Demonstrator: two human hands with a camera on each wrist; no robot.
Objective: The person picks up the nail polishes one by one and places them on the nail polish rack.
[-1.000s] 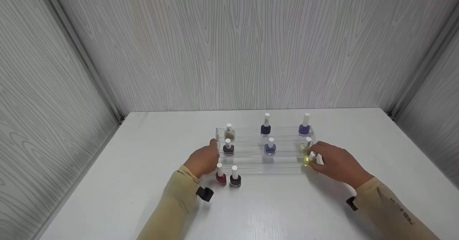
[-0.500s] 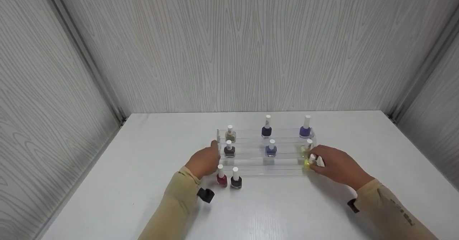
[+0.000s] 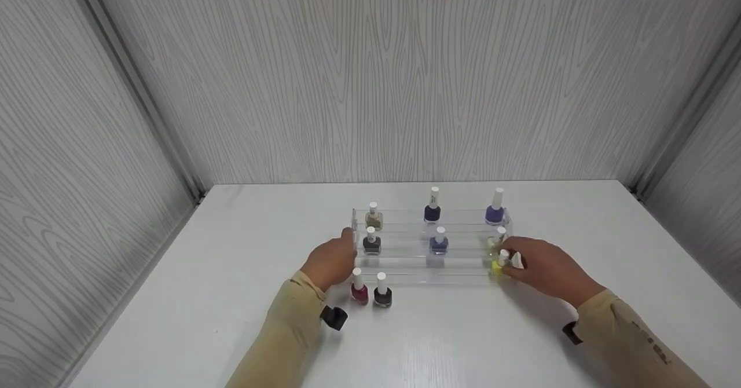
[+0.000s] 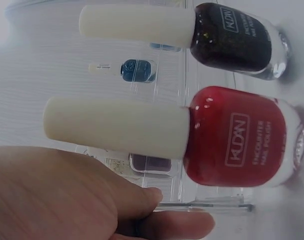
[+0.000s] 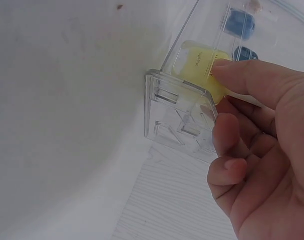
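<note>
My left hand (image 3: 329, 262) pinches the left end panel of a clear tiered nail polish rack (image 3: 399, 253); the left wrist view has the panel's edge between thumb and finger. At the rack's right end, my right hand (image 3: 544, 266) holds a yellow nail polish bottle (image 3: 496, 268) upright on the lowest tier. Its thumb lies against the bottle in the right wrist view, while the other fingers are curled behind. A red nail polish bottle (image 4: 237, 137) and a dark one (image 4: 232, 40) stand on the table before the rack's left end, close to my left hand.
Up on the back tier are gold (image 3: 374, 220), navy (image 3: 432, 213) and purple (image 3: 494, 215) bottles. The middle tier bears dark (image 3: 371, 245), blue (image 3: 439, 245) and pale yellow (image 3: 492, 242) ones. Grey wood-grain panels (image 3: 405, 75) enclose the white table (image 3: 278, 220).
The head view has shifted slightly, so everything sits a little lower in it. Both hands keep their places on the rack and the yellow bottle.
</note>
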